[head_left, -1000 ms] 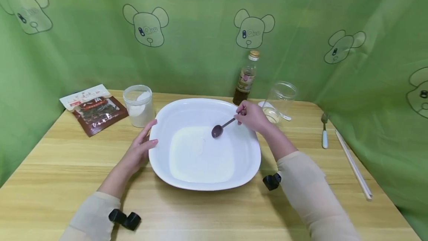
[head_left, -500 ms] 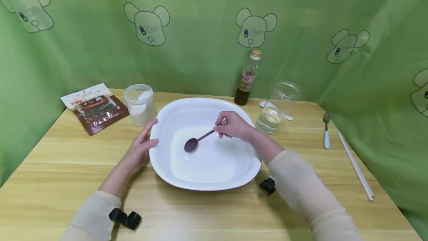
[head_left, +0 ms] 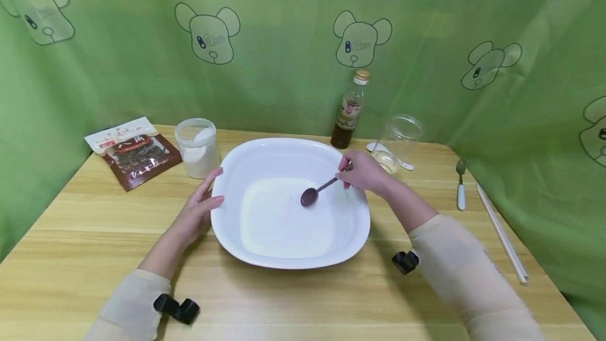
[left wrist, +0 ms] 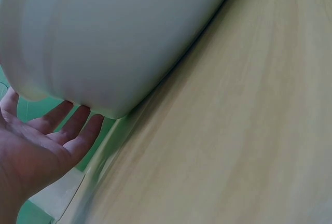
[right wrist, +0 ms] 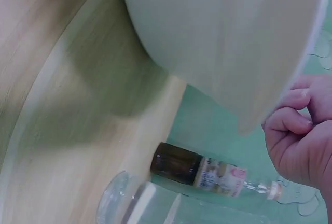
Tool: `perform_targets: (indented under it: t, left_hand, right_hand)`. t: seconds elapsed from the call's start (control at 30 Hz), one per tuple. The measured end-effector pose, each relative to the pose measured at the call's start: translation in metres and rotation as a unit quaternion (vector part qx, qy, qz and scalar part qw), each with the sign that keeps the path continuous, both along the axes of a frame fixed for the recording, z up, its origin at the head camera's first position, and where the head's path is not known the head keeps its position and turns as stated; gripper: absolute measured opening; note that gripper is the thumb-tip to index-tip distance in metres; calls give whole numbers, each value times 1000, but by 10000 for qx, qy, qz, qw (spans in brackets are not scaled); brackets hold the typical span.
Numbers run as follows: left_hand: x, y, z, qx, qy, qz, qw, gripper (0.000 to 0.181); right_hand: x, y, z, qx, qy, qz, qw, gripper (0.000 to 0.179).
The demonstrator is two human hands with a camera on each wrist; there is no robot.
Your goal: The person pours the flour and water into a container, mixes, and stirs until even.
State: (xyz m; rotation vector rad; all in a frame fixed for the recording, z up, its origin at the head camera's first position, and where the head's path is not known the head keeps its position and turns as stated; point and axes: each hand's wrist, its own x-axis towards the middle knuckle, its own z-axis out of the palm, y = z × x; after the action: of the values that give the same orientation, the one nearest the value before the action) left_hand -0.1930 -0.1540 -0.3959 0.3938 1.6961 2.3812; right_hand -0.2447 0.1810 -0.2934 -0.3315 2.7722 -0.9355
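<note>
A large white oval basin [head_left: 255, 246] stands on the wooden table. My left hand [head_left: 194, 209] rests at its left side, thumb and index fingertip at the rim. In the left wrist view, the other fingers [left wrist: 78, 117] lie nearly straight against the outer wall. My right hand [head_left: 364, 172], above the basin's right rim, pinches a dark brown spoon [head_left: 310, 197] by the handle, its bowl angled down over the basin's inside. The right wrist view shows the right hand [right wrist: 298, 130] with curled fingers; the basin wall [right wrist: 218, 37] hides the spoon there.
Left of the basin are a tub of white powder [head_left: 196, 154] and a brown spice packet [head_left: 134, 157]. Behind right stand a dark sauce bottle [head_left: 349, 114] and a clear jar [head_left: 397, 138] with a white spoon [head_left: 406, 165]. A fork [head_left: 461, 186] and chopsticks [head_left: 502, 233] lie at right.
My right hand moved the spoon left across the basin, then back right to near the right rim. My left hand has stayed at the basin's left side.
</note>
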Motion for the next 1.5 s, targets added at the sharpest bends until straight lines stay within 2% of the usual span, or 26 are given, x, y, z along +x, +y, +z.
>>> perform_targets:
  t: [0.13,0.23,0.47,0.63,0.83,0.97,1.13,1.23,1.33,1.5]
  left_hand:
    - [1,1,0,-13,-16,-12,10000,65]
    - [1,2,0,-27,-15,-20,10000,65]
    - [3,1,1,-90,31,31,10000,65]
    - [3,0,2,-96,-6,66,9999,65]
    - [1,-1,1,-72,-37,75,9999,64]
    - [0,-2,0,-88,-15,74,9999,64]
    - [0,-1,-1,-18,-35,28,10000,64]
    - [0,0,-2,16,-42,18,10000,64]
    - [0,0,-1,0,-27,39,10000,64]
    - [1,0,1,-56,-1,39,10000,65]
  right_hand:
    - [-13,-12,-10,-409,-70,-362,9985,12]
    - [-19,-28,-19,-784,-302,-409,9956,12]
    - [-10,-57,-29,-1148,-877,-16,9895,12]
    - [-4,-44,-21,-771,-738,-116,9942,12]
    - [-9,-13,-10,-419,-508,-490,9966,11]
    - [-15,-7,-8,-567,-340,-922,9935,10]
    - [-23,-26,-14,-952,-606,-1251,9857,10]
    - [-22,-47,-20,-1262,-916,-1113,9815,10]
    - [-15,-67,-24,-1501,-1249,-792,9776,10]
    - [3,-77,-23,-1160,-1661,-74,9792,12]
